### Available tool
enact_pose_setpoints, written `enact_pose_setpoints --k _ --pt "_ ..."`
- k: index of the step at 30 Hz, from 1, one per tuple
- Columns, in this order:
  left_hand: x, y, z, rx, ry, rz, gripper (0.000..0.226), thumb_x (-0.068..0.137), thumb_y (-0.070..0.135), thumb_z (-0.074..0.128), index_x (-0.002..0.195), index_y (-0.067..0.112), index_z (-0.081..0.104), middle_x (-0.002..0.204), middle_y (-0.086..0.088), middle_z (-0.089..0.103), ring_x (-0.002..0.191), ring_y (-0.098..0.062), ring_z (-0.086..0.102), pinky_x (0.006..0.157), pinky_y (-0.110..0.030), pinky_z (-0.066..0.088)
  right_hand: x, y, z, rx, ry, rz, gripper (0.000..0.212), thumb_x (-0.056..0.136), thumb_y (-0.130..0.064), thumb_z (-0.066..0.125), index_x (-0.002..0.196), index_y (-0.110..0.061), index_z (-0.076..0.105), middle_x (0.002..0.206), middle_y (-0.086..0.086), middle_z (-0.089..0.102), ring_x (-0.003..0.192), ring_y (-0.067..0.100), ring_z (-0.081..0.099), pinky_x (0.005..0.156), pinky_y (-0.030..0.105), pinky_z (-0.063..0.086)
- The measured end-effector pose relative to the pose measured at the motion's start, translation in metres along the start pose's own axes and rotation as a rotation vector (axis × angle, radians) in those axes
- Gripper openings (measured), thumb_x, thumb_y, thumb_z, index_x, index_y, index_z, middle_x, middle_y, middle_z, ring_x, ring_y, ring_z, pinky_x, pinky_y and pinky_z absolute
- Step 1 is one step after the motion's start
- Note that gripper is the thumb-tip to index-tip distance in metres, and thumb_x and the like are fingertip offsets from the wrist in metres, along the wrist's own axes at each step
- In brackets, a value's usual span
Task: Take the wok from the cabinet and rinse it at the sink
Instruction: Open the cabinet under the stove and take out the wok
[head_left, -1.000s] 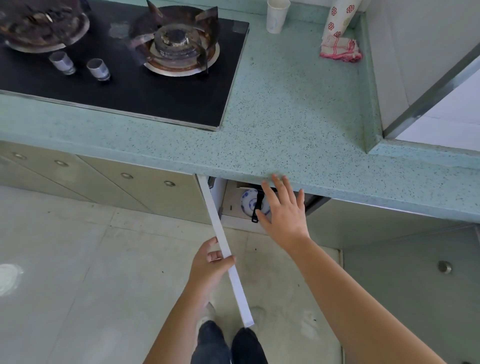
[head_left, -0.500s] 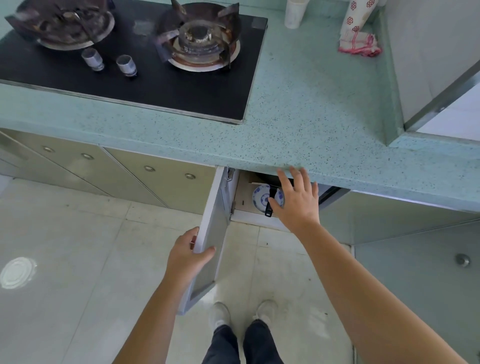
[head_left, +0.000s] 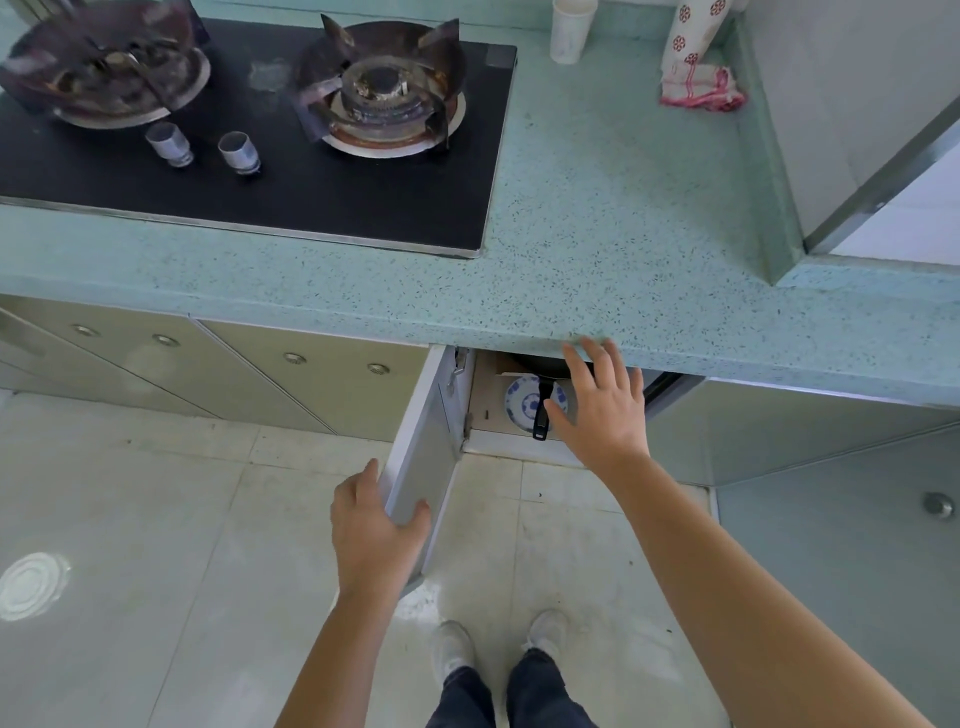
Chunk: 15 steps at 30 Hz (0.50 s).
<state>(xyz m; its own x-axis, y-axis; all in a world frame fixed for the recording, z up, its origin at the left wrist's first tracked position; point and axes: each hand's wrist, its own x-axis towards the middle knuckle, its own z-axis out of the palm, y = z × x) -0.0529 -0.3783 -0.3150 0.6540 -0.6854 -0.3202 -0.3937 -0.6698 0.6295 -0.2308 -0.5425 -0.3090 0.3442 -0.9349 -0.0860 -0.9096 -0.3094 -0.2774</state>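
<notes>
Inside open cabinet (head_left: 485, 395), wok (head_left: 541, 395), patterned plate (head_left: 522, 402)

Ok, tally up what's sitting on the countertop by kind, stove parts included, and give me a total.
Gas burners: 2
Stove knobs: 2
White paper cups: 1
Cloths, white with pink stripes: 1
Patterned paper cup stacks: 1
Total: 7

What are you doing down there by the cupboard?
A person's left hand holds the cabinet door open. The right hand, fingers spread, reaches in toward the black wok handle, not gripping it yet. The wok sits inside over a blue-and-white plate.
</notes>
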Motion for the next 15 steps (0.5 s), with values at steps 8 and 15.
enact_pose_setpoints --k 8,15 --pt "-0.004 0.029 0.065 0.005 0.058 0.417 0.047 0.077 0.009 0.067 0.122 0.002 0.051 0.119 -0.011 0.053 0.107 -0.015 0.047 0.089 -0.024 0.036 -0.013 0.031 0.044 0.077 0.291 -0.081 0.053 0.084 -0.033 0.051 0.132 -0.010 0.047 0.136 0.014 0.051 0.132 0.032 0.039 0.106 0.056 0.029" --pt "0.036 0.013 0.182 -0.101 -0.020 0.283 0.049 0.081 0.015 0.062 0.127 0.009 0.046 0.122 -0.006 0.050 0.115 -0.020 0.049 0.096 -0.032 0.043 -0.006 0.094 0.143 0.062 0.225 -0.140 0.048 0.081 -0.034 0.045 0.123 -0.011 0.049 0.118 0.013 0.062 0.110 0.034 0.058 0.091 0.047 0.049"
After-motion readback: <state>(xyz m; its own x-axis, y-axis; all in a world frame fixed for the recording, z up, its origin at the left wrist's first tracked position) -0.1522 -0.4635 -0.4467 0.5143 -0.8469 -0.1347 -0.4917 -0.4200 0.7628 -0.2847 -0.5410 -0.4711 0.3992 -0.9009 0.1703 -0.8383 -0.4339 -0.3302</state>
